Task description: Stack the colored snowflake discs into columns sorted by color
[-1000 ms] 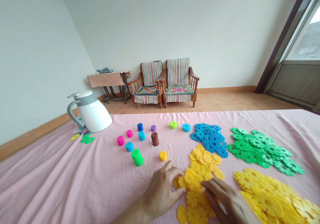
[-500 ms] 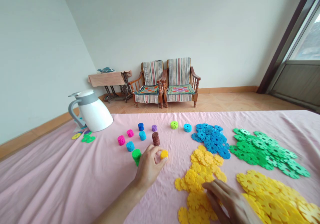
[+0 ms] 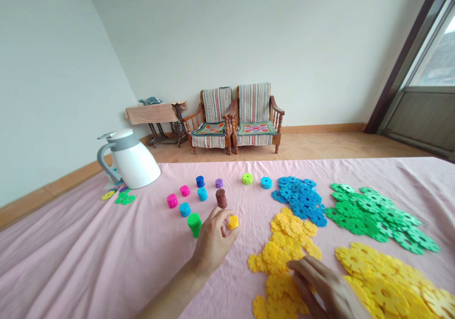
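My left hand is closed around a short stack of yellow snowflake discs, thumb and fingers at its sides. Just beyond it stand a brown stack and, partly behind the hand, a taller green stack. My right hand rests at the right side of a loose pile of yellow snowflake discs. Its fingers are bent together with the tips down at the discs; whatever lies between them is hidden.
Small blue, pink, purple and lime stacks stand farther back. To the right spread piles of blue discs, green discs and larger yellow discs. A white jug stands at the left on the pink cloth.
The left hand's grip on the yellow stack has shifted very slightly. Right hand and piles look nearly the same.
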A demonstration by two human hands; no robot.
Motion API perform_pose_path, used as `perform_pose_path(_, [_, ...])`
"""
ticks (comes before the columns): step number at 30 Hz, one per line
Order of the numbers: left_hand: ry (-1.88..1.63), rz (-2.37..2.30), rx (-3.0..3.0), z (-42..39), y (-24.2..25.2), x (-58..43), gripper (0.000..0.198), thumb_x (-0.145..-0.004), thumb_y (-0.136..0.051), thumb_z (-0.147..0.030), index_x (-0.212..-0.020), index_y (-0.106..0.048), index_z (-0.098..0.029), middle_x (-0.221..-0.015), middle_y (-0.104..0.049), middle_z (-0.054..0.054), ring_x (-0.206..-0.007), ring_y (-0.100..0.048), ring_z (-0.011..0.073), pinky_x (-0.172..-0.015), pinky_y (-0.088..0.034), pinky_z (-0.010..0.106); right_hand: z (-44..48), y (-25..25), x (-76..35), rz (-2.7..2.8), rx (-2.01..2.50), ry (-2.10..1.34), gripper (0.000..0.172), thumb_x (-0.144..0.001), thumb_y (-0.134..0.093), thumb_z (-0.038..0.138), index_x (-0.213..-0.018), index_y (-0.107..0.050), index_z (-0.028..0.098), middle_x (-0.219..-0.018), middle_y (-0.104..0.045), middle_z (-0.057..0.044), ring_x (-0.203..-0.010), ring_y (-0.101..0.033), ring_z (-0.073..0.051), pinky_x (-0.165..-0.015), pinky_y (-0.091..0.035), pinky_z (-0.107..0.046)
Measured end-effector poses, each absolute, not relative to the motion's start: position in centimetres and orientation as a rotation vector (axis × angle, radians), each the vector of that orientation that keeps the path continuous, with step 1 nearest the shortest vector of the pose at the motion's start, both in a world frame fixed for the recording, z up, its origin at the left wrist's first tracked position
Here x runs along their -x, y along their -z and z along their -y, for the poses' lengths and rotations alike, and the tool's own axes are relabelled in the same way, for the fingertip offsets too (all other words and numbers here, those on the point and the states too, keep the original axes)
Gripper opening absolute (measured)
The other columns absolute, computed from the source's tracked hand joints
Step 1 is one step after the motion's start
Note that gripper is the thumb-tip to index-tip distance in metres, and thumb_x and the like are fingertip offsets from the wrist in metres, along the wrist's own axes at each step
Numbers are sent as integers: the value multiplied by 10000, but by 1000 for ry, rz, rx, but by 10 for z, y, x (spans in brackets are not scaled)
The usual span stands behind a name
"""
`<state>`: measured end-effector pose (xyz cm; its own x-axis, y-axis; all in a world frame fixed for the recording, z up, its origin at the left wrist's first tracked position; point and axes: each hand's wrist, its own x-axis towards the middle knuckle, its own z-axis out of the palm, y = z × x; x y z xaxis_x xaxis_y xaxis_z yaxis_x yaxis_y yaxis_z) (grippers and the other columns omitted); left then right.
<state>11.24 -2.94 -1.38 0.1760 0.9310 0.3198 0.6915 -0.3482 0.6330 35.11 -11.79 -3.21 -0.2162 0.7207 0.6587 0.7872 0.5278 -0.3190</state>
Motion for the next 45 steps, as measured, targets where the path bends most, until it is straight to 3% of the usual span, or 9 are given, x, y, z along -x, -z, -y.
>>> perform_pose_path(3, [-824, -1319, -2144, 43, 10, -123, 122, -755, -640, -192, -875, -663, -200, -818, -571, 4, -614, -537, 116, -614, -448, 236, 118, 35, -352, 2005, 1239, 105, 379, -978, -297, 368, -860, -637, 250, -695, -688, -24, -618, -673, -142, -556, -540, -197])
perform_pose_path(7, [-694, -1175, -2154, 60, 10, -139, 313, -719, -699, -147, -1017, -668, -236, -909, -583, 15, -759, -575, 146, -729, -464, 253, 117, 36, -352, 2050, 1245, 107, 391, -989, -269, 338, -861, -624, 234, -755, -703, -38, -656, -682, -140, -582, -539, -200])
perform_pose_path(15, [-609, -1102, -2297, 63, 14, -150, 442, -760, -693, -191, -1186, -606, -268, -1022, -596, 50, -976, -549, 220, -887, -433, 333, 118, 32, -352, 2032, 1237, 78, 384, -981, -295, 353, -856, -641, 243, -719, -697, -27, -634, -676, -135, -579, -539, -195])
perform_pose_path(21, [-608, -1119, -2244, 64, 14, -149, 291, -741, -696, -159, -1022, -662, -226, -988, -600, 42, -958, -545, 204, -864, -427, 306, 119, 28, -350, 1978, 1235, 112, 401, -976, -304, 400, -836, -649, 252, -688, -683, -19, -611, -666, -132, -565, -533, -183])
perform_pose_path(32, [-592, -1229, -2108, 63, 15, -149, 257, -619, -722, -96, -838, -613, -171, -843, -569, 2, -782, -525, 156, -706, -415, 249, 118, 33, -352, 2006, 1218, 102, 385, -979, -294, 378, -859, -638, 252, -696, -681, -17, -614, -664, -131, -548, -527, -182])
perform_pose_path(45, [-1025, -1578, -2068, 21, 3, -106, 167, -713, -600, -167, -879, -601, -182, -868, -557, 4, -596, -515, 110, -597, -445, 250, 118, 36, -351, 1990, 1225, 67, 387, -973, -295, 398, -878, -644, 259, -683, -673, -21, -607, -662, -145, -542, -534, -201])
